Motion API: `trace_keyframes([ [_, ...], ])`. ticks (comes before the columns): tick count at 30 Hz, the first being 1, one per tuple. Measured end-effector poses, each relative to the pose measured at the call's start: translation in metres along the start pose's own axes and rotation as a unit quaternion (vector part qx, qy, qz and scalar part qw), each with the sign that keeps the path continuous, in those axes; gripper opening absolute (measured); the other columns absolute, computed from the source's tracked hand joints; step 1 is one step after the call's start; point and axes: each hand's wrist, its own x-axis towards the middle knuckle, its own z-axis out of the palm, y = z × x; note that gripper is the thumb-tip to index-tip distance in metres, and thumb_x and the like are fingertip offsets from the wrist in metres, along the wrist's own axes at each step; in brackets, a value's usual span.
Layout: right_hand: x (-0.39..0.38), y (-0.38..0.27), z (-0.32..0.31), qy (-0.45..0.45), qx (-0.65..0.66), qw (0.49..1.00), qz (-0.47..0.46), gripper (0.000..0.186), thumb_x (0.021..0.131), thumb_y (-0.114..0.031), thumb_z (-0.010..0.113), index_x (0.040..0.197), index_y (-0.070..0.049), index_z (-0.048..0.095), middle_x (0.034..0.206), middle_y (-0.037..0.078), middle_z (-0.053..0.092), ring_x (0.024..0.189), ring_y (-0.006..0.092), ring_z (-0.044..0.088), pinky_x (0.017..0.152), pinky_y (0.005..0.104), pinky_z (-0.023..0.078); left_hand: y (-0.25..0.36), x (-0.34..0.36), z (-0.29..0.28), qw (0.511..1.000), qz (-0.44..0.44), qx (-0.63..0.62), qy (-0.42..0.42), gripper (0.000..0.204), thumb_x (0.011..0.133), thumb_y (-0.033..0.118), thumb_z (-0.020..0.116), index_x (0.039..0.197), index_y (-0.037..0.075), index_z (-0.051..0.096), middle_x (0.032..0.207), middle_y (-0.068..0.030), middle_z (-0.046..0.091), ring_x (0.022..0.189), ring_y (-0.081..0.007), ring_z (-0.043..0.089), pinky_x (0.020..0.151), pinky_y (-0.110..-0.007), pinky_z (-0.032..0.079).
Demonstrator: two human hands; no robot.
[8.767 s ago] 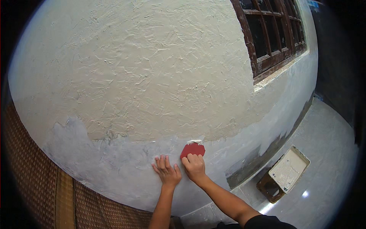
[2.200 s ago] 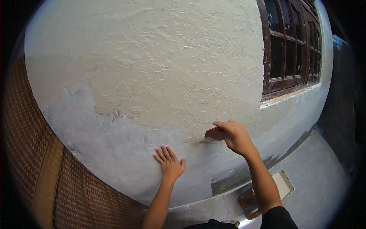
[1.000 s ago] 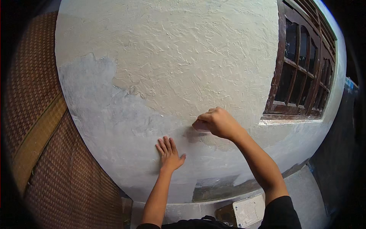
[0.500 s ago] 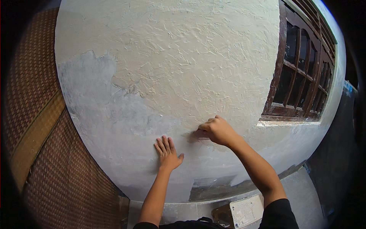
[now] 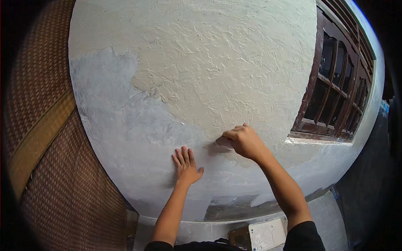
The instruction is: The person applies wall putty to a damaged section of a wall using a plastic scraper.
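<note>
In front of me is a wall (image 5: 226, 71) with rough cream coating above and a smoother grey-white surface below. My left hand (image 5: 187, 167) lies flat against the grey part, its fingers spread. Closed around a flat scraper (image 5: 224, 142), my right hand (image 5: 246, 141) is at the ragged lower border of the cream coating. The scraper's blade points left and meets the wall; its handle is hidden in my fist.
A brown wooden window (image 5: 335, 83) with dark panes is set in the wall at right. Woven panels (image 5: 63, 171) with a wooden strip stand along the left. Below, on the grey floor (image 5: 326, 221), sits a pale rectangular lid or tray (image 5: 268, 234) beside a brown box.
My right hand and the scraper have shifted slightly, the blade turning a little more upright. My left hand keeps its place on the wall. The whole view has tilted slightly.
</note>
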Motion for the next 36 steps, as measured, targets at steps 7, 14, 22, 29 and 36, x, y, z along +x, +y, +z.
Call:
trace_keyframes([
  [7,-0.007,0.006,0.013,-0.037,-0.001,0.999,0.006,0.010,0.081,-0.016,0.063,0.088,-0.013,0.069,0.075,0.007,0.067,0.076,0.0278,0.064,0.072,0.0397,0.044,-0.005,0.001,0.012,0.998,0.032,0.002,0.049,0.111,0.078,0.047,0.066,0.144,-0.014,0.001,0.151,-0.0367,-0.009,0.137,-0.0582,-0.013,0.108,-0.068,-0.008],
  [14,-0.005,0.003,0.007,-0.036,0.042,0.998,0.015,0.011,0.081,-0.013,0.061,0.087,-0.015,0.070,0.078,0.007,0.068,0.079,0.0263,0.065,0.074,0.0391,0.043,-0.002,0.000,0.006,0.999,0.013,-0.024,0.029,0.106,0.079,0.047,0.063,0.148,-0.008,0.003,0.154,-0.0308,-0.004,0.140,-0.0538,-0.011,0.109,-0.066,-0.008],
  [22,-0.001,0.000,0.007,-0.007,0.042,0.999,0.021,0.009,0.080,-0.011,0.062,0.087,-0.011,0.068,0.077,0.009,0.067,0.078,0.0282,0.065,0.072,0.0406,0.045,-0.005,0.000,0.009,0.999,0.023,0.008,0.022,0.109,0.080,0.049,0.063,0.144,-0.015,0.002,0.151,-0.0373,-0.007,0.137,-0.0580,-0.012,0.108,-0.066,-0.009],
  [29,-0.004,0.009,0.008,-0.013,0.074,0.997,0.015,0.013,0.081,-0.020,0.067,0.087,-0.009,0.070,0.076,0.009,0.068,0.075,0.0286,0.065,0.072,0.0391,0.046,-0.003,0.001,0.008,1.000,0.023,0.001,0.015,0.110,0.080,0.049,0.063,0.144,-0.014,0.001,0.151,-0.0363,-0.008,0.137,-0.0575,-0.014,0.108,-0.067,-0.010],
  [36,-0.005,0.002,-0.004,0.008,0.061,0.996,0.060,0.012,0.080,-0.013,0.063,0.090,-0.011,0.070,0.082,0.008,0.069,0.081,0.0272,0.066,0.074,0.0390,0.044,-0.004,0.001,0.010,0.999,0.027,0.001,0.024,0.110,0.080,0.048,0.064,0.144,-0.015,0.001,0.151,-0.0361,-0.009,0.137,-0.0575,-0.014,0.108,-0.067,-0.009],
])
